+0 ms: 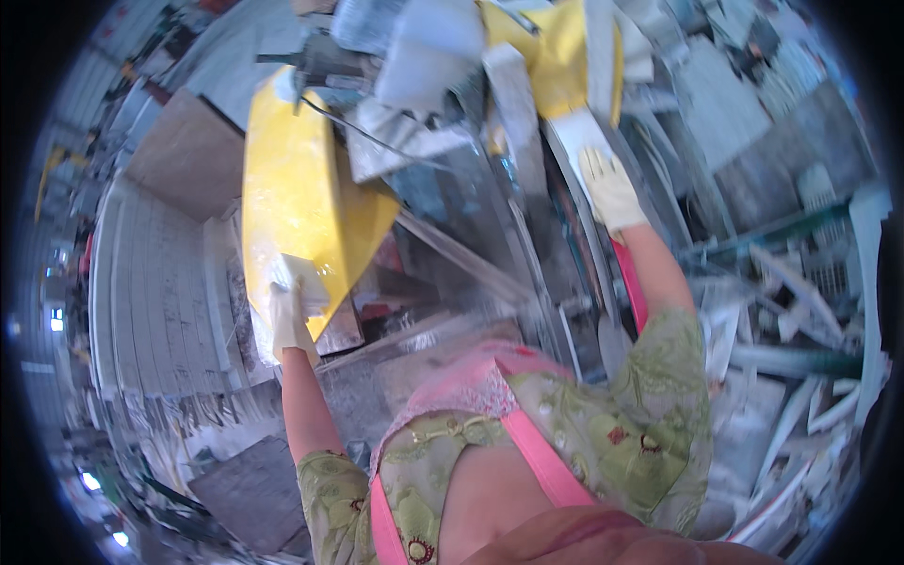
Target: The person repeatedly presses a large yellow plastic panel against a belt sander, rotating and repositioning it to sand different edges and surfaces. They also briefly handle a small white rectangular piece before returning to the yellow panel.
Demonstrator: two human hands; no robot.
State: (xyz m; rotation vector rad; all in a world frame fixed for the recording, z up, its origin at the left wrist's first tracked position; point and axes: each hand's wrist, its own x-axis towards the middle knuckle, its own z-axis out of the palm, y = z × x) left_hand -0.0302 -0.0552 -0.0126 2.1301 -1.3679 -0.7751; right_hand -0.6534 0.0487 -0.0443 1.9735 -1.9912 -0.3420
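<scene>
- Left hand (288, 318), in a pale glove, was at the lower end of a long yellow panel (290, 169), right against a small white block (303, 271); blur hid my fingers, so I cannot tell whether they were closed on it.
- That block lay over the panel's lower part, and the panel stretched away from me, its right side folding into a darker yellow face.
- Right hand (610, 188), gloved likewise, lay flat on a white strip (572, 141), fingers stretched out and closed around nothing.
- Just beyond the strip's far end sat a second yellow piece (556, 56), with pale pieces on both sides of it.
- Between my two arms, a grey beam (461, 254) slanted across a dark space, near long metal rails (541, 273).
- Past the panel's far end, a thin dark cable (377, 146) curved off to the right, in front of whitish plastic pieces (433, 56).
- To my left were a brown board (184, 155) and a white ridged stack (155, 292).
- To my right, pale scrap (791, 395) was heaped loosely.
</scene>
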